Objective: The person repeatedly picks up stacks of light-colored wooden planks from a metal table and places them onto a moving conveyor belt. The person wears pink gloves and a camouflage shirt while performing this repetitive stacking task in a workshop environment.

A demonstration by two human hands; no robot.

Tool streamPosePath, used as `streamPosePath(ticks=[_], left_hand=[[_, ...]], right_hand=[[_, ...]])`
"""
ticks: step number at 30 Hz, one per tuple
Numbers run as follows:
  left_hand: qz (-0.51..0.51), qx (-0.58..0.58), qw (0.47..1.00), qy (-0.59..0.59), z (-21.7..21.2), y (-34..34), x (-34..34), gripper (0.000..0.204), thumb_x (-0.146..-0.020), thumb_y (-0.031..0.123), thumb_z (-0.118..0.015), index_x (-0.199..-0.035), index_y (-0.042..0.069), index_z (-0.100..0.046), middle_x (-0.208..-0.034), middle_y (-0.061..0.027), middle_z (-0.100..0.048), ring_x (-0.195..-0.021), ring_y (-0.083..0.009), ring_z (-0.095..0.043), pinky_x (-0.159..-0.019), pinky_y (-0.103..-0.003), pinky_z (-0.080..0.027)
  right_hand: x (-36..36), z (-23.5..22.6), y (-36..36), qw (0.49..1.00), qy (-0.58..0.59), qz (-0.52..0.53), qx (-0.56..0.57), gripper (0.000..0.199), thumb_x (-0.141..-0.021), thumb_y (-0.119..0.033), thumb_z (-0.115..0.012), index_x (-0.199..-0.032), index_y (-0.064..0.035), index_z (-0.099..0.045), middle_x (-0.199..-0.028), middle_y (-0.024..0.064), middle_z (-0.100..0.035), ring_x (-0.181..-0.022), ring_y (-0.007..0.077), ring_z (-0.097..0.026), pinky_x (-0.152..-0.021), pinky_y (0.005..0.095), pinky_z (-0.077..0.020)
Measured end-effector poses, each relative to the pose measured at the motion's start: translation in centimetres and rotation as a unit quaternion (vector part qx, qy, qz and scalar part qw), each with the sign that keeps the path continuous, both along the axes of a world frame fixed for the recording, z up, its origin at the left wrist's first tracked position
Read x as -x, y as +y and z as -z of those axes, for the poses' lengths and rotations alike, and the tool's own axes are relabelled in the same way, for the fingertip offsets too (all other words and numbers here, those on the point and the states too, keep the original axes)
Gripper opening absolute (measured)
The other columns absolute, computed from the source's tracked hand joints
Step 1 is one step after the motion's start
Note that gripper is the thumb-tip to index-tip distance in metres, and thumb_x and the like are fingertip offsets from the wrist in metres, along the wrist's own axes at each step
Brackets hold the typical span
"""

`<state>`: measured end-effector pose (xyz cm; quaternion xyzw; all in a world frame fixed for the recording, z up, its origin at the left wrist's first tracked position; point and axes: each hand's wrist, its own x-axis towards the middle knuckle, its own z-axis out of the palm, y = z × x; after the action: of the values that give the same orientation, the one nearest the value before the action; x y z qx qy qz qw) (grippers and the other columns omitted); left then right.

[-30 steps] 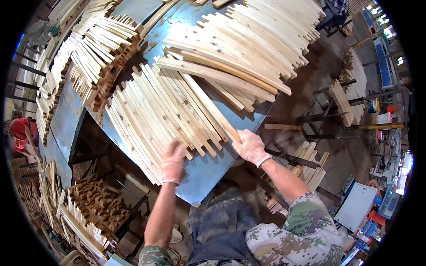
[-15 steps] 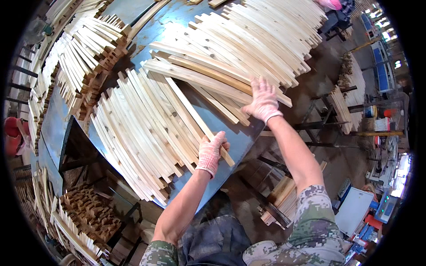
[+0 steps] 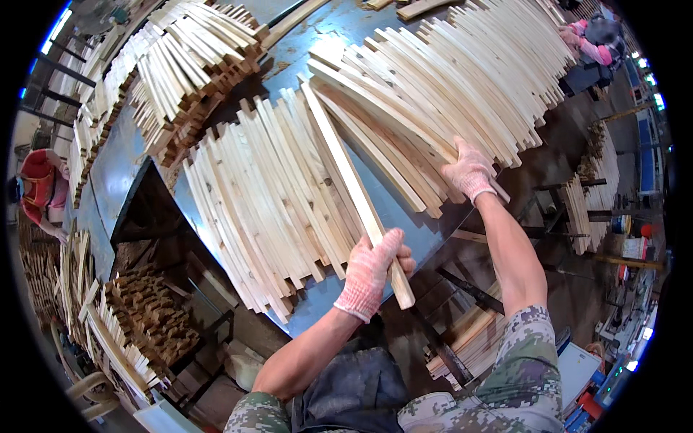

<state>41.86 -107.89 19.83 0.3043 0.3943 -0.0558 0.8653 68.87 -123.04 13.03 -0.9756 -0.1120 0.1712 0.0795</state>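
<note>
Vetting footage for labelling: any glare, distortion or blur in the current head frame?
Head view: white glare on the flat blue metal tabletop, near the picture's top; head view: fisheye curves straight edges toward a black surround; head view: pink-and-white knit-gloved left hand and its long pale wooden strip look fairly sharp, no obvious motion blur.

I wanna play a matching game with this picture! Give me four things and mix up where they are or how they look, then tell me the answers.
Things:
1. Left hand
2. Right hand
3. Tabletop
4. Right sleeve

Places and looks:
A. Blue, underneath lots of wood
B. Camouflage pattern
C. Closed around one wooden strip
D. At the near end of the slanting strips

Right pairs: 1-C, 2-D, 3-A, 4-B
</note>
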Motion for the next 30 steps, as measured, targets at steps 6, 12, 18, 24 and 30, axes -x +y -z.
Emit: streamPosePath(ticks=[6, 12, 18, 24, 30], left_hand=[[0.052, -0.176, 0.983, 0.029, 3.4, 1.5, 9.4, 0.039, -0.099, 0.027, -0.077, -0.119, 0.000, -0.057, -0.092, -0.0095, -0.069, -0.075, -0.0193, -0.069, -0.071, -0.037, -0.060], [0.225, -0.264, 0.936, 0.066, 10.1, 3.4, 17.1, 0.053, -0.109, 0.049, -0.064, -0.133, 0.002, -0.056, -0.106, -0.0104, -0.071, -0.090, -0.0209, -0.072, -0.083, -0.037, -0.059], [0.200, -0.242, 0.942, 0.121, 14.9, 2.4, 20.3, 0.070, -0.111, 0.068, -0.042, -0.154, 0.013, -0.048, -0.139, -0.0153, -0.063, -0.123, -0.0290, -0.066, -0.103, -0.047, -0.058], [0.181, -0.255, 0.950, 0.011, 14.8, 1.5, 21.6, 0.103, -0.105, 0.063, -0.059, -0.172, -0.002, -0.014, -0.166, -0.0232, -0.046, -0.154, -0.0317, -0.042, -0.126, -0.036, -0.032], [0.284, -0.171, 0.942, -0.050, 7.0, 1.8, 24.4, 0.080, -0.102, 0.031, -0.073, -0.167, 0.001, -0.036, -0.148, -0.0128, -0.061, -0.129, -0.0218, -0.058, -0.113, -0.035, -0.044]], right_hand=[[13.0, -2.1, 0.8, 0.966, 0.096, 0.049, -0.234, 0.069, -0.079, -0.032, -0.089, -0.135, -0.0001, -0.064, -0.122, 0.0273, -0.074, -0.114, 0.0428, -0.071, -0.101, 0.0450, -0.0555], [29.2, -0.2, 5.6, 0.974, 0.165, -0.022, -0.157, 0.089, -0.085, -0.045, -0.084, -0.153, 0.0015, -0.050, -0.133, 0.0273, -0.069, -0.123, 0.0435, -0.068, -0.109, 0.0492, -0.0531], [33.1, 1.1, 8.1, 0.971, 0.174, -0.101, -0.128, 0.095, -0.090, -0.048, -0.080, -0.163, -0.0022, -0.040, -0.143, 0.0268, -0.061, -0.135, 0.0440, -0.058, -0.113, 0.0503, -0.0490], [31.3, -0.3, 10.1, 0.968, 0.205, -0.071, -0.126, 0.112, -0.086, -0.053, -0.081, -0.170, -0.0027, -0.026, -0.164, 0.0281, -0.044, -0.151, 0.0424, -0.046, -0.124, 0.0482, -0.0405], [33.7, 3.0, 16.9, 0.987, 0.023, -0.103, -0.118, 0.110, -0.083, -0.040, -0.081, -0.173, -0.0126, -0.022, -0.159, 0.0265, -0.041, -0.140, 0.0465, -0.049, -0.116, 0.0564, -0.0435]])
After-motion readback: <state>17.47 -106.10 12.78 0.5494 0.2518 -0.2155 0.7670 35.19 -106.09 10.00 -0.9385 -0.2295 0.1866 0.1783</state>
